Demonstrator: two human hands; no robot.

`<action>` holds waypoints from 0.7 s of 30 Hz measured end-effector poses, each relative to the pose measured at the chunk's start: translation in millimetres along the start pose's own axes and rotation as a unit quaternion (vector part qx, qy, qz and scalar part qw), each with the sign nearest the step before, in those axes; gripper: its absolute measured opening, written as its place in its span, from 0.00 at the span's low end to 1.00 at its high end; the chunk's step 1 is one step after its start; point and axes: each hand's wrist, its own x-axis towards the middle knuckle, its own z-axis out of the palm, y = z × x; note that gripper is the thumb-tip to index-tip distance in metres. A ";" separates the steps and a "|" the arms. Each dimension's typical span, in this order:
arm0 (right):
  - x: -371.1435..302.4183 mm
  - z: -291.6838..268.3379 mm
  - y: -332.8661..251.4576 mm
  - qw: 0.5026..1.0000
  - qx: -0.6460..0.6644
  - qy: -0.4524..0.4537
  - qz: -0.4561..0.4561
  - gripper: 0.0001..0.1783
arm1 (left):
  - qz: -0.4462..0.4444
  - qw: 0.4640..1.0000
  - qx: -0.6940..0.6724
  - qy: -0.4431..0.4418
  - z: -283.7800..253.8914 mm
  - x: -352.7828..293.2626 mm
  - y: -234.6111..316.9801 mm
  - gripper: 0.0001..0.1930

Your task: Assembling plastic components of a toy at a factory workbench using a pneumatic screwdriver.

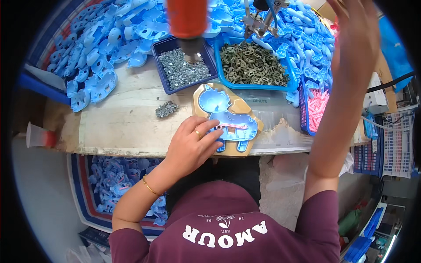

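A blue plastic animal-shaped toy shell half [248, 131] lies hollow side up in a tan fixture [240, 105] near the table's front edge. A thin pink strip [237, 126] lies across its body. My left hand [193, 139] rests palm down over the shell's left side, its bent fingers apart, fingertips by the strip's left end; the thumb is mostly hidden. My right hand [355, 30] is raised at the far right, above the blue parts, blurred and cut by the upper edge, so I cannot make out its grip. An orange cylindrical tool [187, 19] with a dark tip hangs above the screw tray.
A dark blue tray [170, 91] holds small silver screws; a light blue tray [258, 87] holds brownish looped pieces. Pink parts fill a blue basket [303, 115]. A screw cluster [166, 109] lies left of the fixture. Blue shells [103, 85] heap behind; a metal mechanism [259, 24] hangs above.
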 end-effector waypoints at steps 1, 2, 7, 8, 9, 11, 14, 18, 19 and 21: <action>21.9 9.7 12.3 0.997 0.066 0.015 0.026 0.28 | 0.001 1.000 -0.003 0.005 1.3 -1.7 -0.2 0.16; 35.6 14.1 21.8 0.997 0.070 0.014 0.026 0.28 | 0.001 1.000 -0.005 0.009 0.5 -4.2 -0.4 0.17; 41.6 22.2 18.1 0.951 0.131 -0.258 0.113 0.32 | -0.012 1.000 0.000 0.014 -0.4 -9.5 -3.3 0.18; 37.6 20.5 15.4 0.956 0.094 -0.260 0.102 0.33 | -0.008 1.000 -0.001 0.013 0.2 -9.8 -2.8 0.19; 24.6 31.9 3.5 0.948 0.170 -0.251 0.098 0.33 | -0.014 1.000 -0.002 0.012 0.4 -10.0 -2.9 0.19; -5.7 40.5 -1.5 0.943 0.243 -0.217 0.074 0.28 | 0.004 1.000 0.018 0.012 1.8 -12.1 -2.4 0.19; -38.4 54.4 -29.6 0.918 0.347 -0.131 0.143 0.32 | 0.015 0.998 0.054 0.012 9.7 -14.8 -5.2 0.19; -50.7 53.5 -26.5 0.894 0.392 -0.137 0.167 0.37 | 0.017 0.998 0.065 0.006 16.5 -17.7 -5.9 0.18; -55.3 56.9 -19.5 0.859 0.465 -0.149 0.157 0.37 | 0.017 0.997 0.072 0.005 16.4 -18.7 -5.2 0.18; -64.6 66.6 1.6 0.773 0.597 -0.169 0.136 0.36 | 0.018 0.997 0.075 0.003 18.2 -18.1 -6.0 0.18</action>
